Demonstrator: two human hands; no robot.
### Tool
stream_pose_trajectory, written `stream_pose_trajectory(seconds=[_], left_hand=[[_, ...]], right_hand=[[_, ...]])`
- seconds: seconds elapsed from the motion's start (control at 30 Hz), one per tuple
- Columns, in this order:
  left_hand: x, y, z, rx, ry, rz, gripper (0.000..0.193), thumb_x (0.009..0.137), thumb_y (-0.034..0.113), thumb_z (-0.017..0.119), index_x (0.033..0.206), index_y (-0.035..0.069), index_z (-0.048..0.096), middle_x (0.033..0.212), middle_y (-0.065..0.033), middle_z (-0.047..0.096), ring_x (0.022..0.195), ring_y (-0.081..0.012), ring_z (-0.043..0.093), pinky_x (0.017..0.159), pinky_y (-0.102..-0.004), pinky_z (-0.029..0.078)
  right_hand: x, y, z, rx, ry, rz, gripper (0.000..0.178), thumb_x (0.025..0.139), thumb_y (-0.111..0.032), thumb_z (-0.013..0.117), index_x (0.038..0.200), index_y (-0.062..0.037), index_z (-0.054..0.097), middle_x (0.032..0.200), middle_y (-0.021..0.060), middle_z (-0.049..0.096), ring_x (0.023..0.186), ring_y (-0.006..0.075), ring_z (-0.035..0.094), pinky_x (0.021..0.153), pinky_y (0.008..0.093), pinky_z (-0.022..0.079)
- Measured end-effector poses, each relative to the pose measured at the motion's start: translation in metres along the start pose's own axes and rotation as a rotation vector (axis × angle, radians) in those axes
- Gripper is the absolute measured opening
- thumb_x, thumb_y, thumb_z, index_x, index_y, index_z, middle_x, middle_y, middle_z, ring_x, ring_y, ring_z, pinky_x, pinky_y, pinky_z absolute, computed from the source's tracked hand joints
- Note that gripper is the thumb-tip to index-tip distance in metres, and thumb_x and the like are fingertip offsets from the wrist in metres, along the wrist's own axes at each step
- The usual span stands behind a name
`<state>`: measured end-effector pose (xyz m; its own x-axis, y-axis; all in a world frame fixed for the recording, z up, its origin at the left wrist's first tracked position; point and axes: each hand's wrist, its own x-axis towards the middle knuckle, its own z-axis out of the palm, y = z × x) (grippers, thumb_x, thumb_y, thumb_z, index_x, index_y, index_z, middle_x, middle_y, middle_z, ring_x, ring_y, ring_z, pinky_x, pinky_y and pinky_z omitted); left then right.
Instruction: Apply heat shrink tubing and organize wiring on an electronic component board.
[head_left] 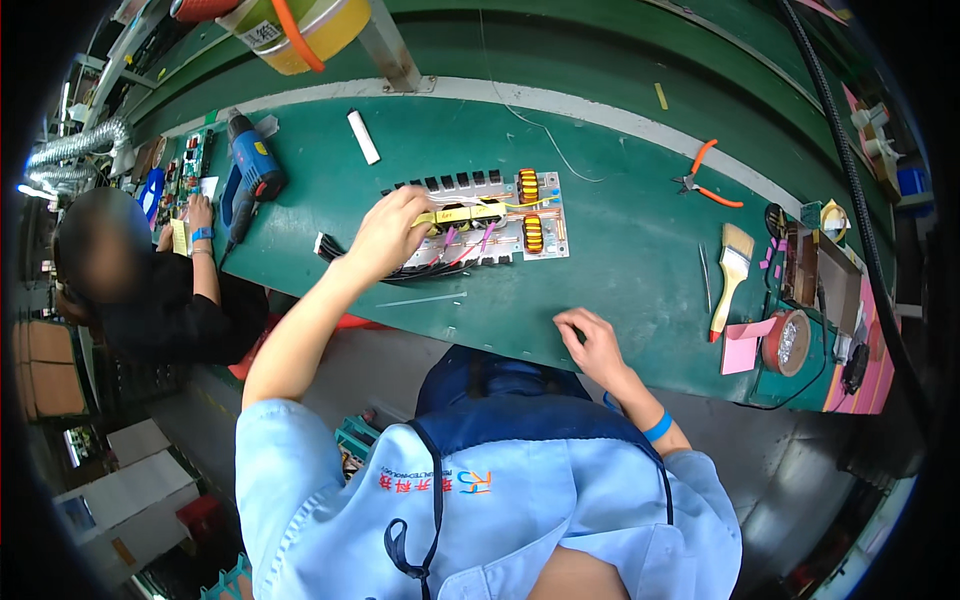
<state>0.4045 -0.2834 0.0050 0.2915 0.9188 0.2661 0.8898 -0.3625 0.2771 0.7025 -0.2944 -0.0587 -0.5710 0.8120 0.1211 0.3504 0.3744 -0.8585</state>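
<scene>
A circuit board lies on the green bench, with yellow-wrapped blocks along its middle and two yellow-and-red wound coils at its right end. My left hand reaches over the board's left part, its fingers bent down and closed against the yellow blocks. What lies under those fingertips is hidden. Black cables run out beside the left wrist, and pink and red wires cross the board. Close to the bench's front edge, my right hand is loosely curled, thumb apart from the fingers, holding nothing visible.
A clear cable tie lies in front of the board. Orange-handled cutters, tweezers, a brush and pink sticky notes are at right. Left are a blue heat gun and another person. A white stick lies behind.
</scene>
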Motion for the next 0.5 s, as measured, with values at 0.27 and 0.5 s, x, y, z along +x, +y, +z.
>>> stream_pose_trajectory(seconds=[0.27,0.5], left_hand=[[-0.061,0.041,0.038,0.009,0.088,-0.330,0.028,0.058,0.015,0.063,0.082,0.005,0.052,0.068,-0.0070,0.049,0.066,-0.0222,0.047,0.063,-0.0314,0.034],[-0.054,0.052,0.041,-0.037,0.209,-0.361,0.022,0.056,0.007,0.061,0.075,0.004,0.050,0.075,-0.0085,0.043,0.071,-0.0231,0.043,0.062,-0.0324,0.033]], right_hand=[[0.098,-0.029,0.027,0.116,-0.083,0.051,0.011,0.072,-0.007,0.049,0.076,0.0026,0.051,0.068,0.0133,0.054,0.050,0.0194,0.054,0.046,0.0262,0.043],[0.131,-0.028,0.041,0.265,-0.306,0.455,0.022,0.079,-0.017,0.041,0.078,0.0039,0.050,0.067,0.0083,0.055,0.036,0.0103,0.048,0.028,0.0202,0.037]])
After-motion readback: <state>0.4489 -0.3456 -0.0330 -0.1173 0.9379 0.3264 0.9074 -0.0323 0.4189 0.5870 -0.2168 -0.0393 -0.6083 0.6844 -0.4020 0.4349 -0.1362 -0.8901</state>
